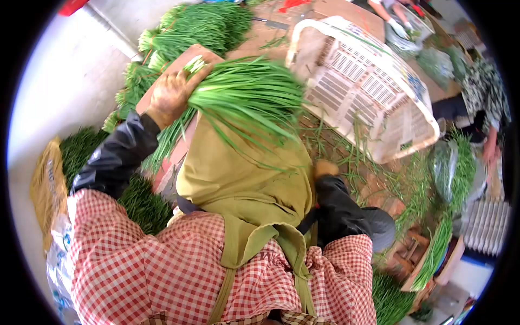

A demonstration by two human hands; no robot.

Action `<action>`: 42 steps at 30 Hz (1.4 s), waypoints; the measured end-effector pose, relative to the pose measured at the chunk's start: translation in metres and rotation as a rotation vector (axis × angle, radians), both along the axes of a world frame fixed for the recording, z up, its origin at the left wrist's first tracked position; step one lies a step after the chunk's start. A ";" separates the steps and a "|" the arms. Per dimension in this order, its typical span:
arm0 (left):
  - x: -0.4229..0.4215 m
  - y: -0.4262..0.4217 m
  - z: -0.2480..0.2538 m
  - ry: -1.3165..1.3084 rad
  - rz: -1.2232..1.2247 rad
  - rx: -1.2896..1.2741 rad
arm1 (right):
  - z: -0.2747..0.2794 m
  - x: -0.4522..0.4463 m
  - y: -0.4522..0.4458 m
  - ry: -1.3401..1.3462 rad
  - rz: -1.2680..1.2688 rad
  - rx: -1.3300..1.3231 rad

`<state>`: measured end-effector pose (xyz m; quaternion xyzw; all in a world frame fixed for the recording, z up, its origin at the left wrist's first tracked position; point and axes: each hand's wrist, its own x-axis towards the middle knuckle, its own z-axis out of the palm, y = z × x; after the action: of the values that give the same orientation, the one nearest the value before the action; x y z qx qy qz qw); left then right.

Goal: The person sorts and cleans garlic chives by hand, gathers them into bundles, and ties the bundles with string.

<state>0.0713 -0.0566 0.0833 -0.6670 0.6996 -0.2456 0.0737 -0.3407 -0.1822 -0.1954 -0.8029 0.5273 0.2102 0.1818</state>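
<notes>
A thick bunch of green chives [249, 92] lies across the top of my olive apron [238, 173], its leaves fanned out to the right. My left hand [169, 95] is closed round the pale stem end of this bunch. Low beside the apron's right edge is my right hand [326, 168], smeared by motion and partly hidden by its black sleeve. Its fingers cannot be made out, and no object shows in it. Some leaves hang below my left wrist, along a pinkish board.
Tied chive bundles [200, 27] are piled at the back left. A white plastic basket [357, 86] lies tipped on its side at the right, with loose leaves [379, 179] scattered below it. Another person's gloved hands [400, 28] work at the top right; a second person [485, 97] is at the right edge.
</notes>
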 end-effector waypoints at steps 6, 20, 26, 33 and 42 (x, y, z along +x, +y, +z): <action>0.009 0.069 -0.043 0.318 0.230 -0.077 | -0.007 -0.019 -0.028 -0.223 -0.279 0.326; 0.012 0.040 -0.051 0.427 0.057 -0.104 | -0.011 -0.043 -0.071 -1.193 -0.890 0.468; 0.009 0.028 -0.028 0.335 -0.071 -0.048 | 0.093 -0.077 -0.099 -1.156 -0.684 -0.533; 0.005 -0.008 -0.003 0.019 -0.253 0.053 | 0.335 0.115 0.005 -1.384 -0.184 -0.080; 0.004 0.009 0.002 -0.219 -0.327 -0.169 | 0.253 0.233 0.078 -0.766 0.416 -0.491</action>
<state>0.0754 -0.0480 0.0849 -0.5178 0.7633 -0.3829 0.0524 -0.1080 -0.1044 0.0573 -0.9297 0.2854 -0.1983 0.1222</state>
